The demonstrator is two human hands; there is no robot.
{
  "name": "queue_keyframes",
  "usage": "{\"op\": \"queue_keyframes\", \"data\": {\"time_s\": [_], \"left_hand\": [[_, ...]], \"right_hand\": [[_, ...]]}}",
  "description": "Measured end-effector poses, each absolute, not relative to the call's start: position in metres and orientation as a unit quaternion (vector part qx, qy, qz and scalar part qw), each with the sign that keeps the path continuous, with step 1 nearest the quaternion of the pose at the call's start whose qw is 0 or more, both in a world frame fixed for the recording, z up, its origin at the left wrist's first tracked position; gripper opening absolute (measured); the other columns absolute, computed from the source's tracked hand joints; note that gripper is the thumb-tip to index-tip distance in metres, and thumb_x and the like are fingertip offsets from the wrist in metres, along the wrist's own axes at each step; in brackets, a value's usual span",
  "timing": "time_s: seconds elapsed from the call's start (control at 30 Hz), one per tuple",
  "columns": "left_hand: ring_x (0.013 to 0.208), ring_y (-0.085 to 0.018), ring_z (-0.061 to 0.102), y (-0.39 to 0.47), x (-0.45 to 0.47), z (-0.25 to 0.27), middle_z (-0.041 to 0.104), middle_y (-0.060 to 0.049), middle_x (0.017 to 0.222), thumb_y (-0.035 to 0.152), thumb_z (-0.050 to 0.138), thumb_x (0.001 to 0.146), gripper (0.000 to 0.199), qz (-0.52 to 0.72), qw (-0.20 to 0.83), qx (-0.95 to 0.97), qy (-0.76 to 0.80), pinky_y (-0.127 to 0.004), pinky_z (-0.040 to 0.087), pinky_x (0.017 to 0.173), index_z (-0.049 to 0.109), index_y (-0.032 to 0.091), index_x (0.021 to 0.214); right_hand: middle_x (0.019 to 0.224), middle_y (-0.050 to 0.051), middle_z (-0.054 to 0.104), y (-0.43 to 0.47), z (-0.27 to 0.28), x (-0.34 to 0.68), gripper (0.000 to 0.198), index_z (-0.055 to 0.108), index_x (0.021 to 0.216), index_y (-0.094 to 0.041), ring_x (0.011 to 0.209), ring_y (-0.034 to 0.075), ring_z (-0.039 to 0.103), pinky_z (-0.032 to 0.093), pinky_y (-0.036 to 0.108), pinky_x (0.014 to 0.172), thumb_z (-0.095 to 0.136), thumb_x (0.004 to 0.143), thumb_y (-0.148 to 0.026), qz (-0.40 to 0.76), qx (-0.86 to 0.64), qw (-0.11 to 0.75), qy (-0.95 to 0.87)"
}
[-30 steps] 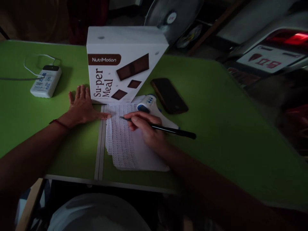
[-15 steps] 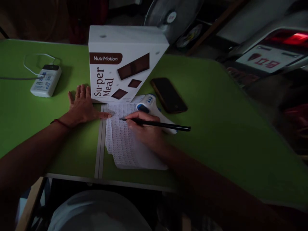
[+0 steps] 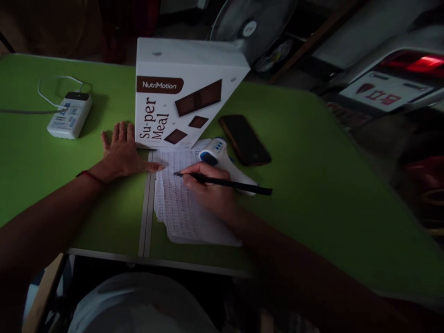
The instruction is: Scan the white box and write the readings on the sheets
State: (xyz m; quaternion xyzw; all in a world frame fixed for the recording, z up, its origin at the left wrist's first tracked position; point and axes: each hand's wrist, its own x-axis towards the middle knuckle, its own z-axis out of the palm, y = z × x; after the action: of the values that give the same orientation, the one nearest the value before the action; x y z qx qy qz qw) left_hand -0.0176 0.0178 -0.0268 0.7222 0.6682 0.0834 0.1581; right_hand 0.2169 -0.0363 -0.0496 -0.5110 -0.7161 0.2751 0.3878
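On green table (image 3: 329,203), NutriMotion "Su-per Meal" box (image 3: 189,95), left fingers (image 3: 122,132) spread, right fingers (image 3: 204,169) pinching pen (image 3: 243,185) over paper (image 3: 180,210)

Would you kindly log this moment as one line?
Right hand: holds black pen, tip at written sheets | left hand: spread on green table, thumb at sheets' edge | nearby: white-blue device, phone, white box

Papers (image 3: 180,217) are set under R-hand fingers (image 3: 204,168), thermom. (image 3: 231,166) & phone (image 3: 244,139) behind, to R. Box (image 3: 152,64) is stood just R of L-hand fingers (image 3: 122,132), pwr brick (image 3: 69,118) to L.
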Motion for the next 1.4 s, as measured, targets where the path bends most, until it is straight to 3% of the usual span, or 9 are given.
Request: {"op": "queue_keyframes", "data": {"time_s": [0.13,0.37,0.57,0.77,1.23,1.4], "left_hand": [[0.16,-0.05,-0.002,0.0177,-0.019,-0.0283,0.007,-0.024,0.174,0.102,0.067,0.047,0.159,0.107,0.161,0.725,0.661,-0.071,-0.007,0.125,0.016,0.013,0.168],[0.16,-0.049,-0.003,0.0165,-0.0157,-0.0241,0.002,-0.027,0.173,0.101,0.07,0.045,0.167,0.07,0.153,0.715,0.678,-0.069,-0.007,0.126,0.01,0.005,0.167],[0.159,-0.052,-0.001,0.0192,-0.0199,-0.0302,0.009,-0.024,0.174,0.103,0.067,0.041,0.164,0.106,0.154,0.721,0.667,-0.07,-0.006,0.126,0.017,0.013,0.168],[0.158,-0.054,-0.002,0.0197,-0.0183,-0.0282,0.008,-0.025,0.174,0.102,0.07,0.043,0.165,0.085,0.15,0.72,0.672,-0.071,-0.005,0.126,0.014,0.01,0.168],[0.158,-0.055,0.0,0.0199,-0.0187,-0.028,0.01,-0.024,0.174,0.101,0.071,0.04,0.164,0.097,0.152,0.72,0.671,-0.071,-0.004,0.126,0.017,0.014,0.168],[0.16,-0.051,0.0,0.0159,-0.015,-0.0224,0.007,-0.023,0.174,0.097,0.072,0.05,0.159,0.071,0.138,0.718,0.679,-0.069,-0.003,0.127,0.012,0.01,0.168]], "right_hand": [[0.063,0.0,0.068,-0.0357,-0.0501,0.2162,0.009,0.067,0.076,-0.024,0.058,0.016,0.062,0.052,0.031,0.057,0.06,0.078,-0.029,0.293,-0.508,0.408,-0.7],[0.065,0.0,0.068,-0.0343,-0.0509,0.2177,0.007,0.067,0.076,-0.024,0.058,0.016,0.062,0.052,0.031,0.058,0.061,0.078,-0.027,0.268,-0.498,0.399,-0.722],[0.063,-0.001,0.067,-0.0344,-0.0512,0.2174,0.006,0.066,0.073,-0.025,0.057,0.016,0.061,0.052,0.031,0.058,0.061,0.077,-0.026,0.259,-0.514,0.409,-0.708],[0.063,-0.001,0.064,-0.0351,-0.0509,0.2154,0.005,0.063,0.072,-0.025,0.057,0.016,0.059,0.052,0.031,0.058,0.06,0.076,-0.025,0.259,-0.513,0.411,-0.708],[0.063,-0.001,0.064,-0.0358,-0.0519,0.2167,0.006,0.06,0.072,-0.025,0.057,0.016,0.058,0.05,0.031,0.057,0.058,0.077,-0.026,0.247,-0.497,0.437,-0.708],[0.062,-0.001,0.063,-0.0331,-0.0578,0.2182,0.005,0.061,0.074,-0.024,0.056,0.015,0.057,0.05,0.029,0.054,0.06,0.079,-0.023,0.241,-0.462,0.46,-0.719]]}}
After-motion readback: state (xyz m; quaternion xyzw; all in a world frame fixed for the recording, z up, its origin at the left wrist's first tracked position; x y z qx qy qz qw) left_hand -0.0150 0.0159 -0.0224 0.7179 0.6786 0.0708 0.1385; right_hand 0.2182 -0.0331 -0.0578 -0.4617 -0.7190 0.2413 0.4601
